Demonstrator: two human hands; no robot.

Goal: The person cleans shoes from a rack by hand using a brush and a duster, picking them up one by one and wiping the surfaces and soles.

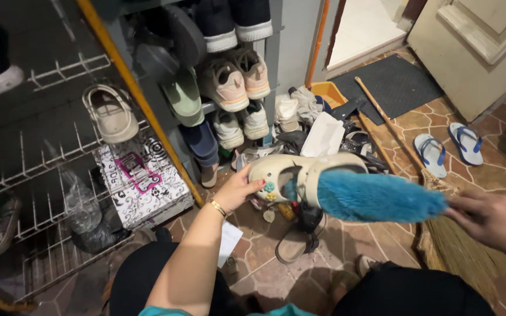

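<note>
Dusting of a cream clog [291,169] appears to be the step in hand: the clog is held up sideways by its toe end in the left hand [238,190], fingers closed around it, while a fluffy blue duster [376,198] is pushed against its heel opening. The duster is gripped at its far end by the right hand [496,219], though the handle itself is hidden, so the exact grip cannot be told. Beyond the left hand a shoe rack [229,88] filled with sneakers is seen; below the right hand a straw broom [458,246] lies on the stone floor [499,169]. By judgement, the clog needs turning so the remaining surfaces are reached.
</note>
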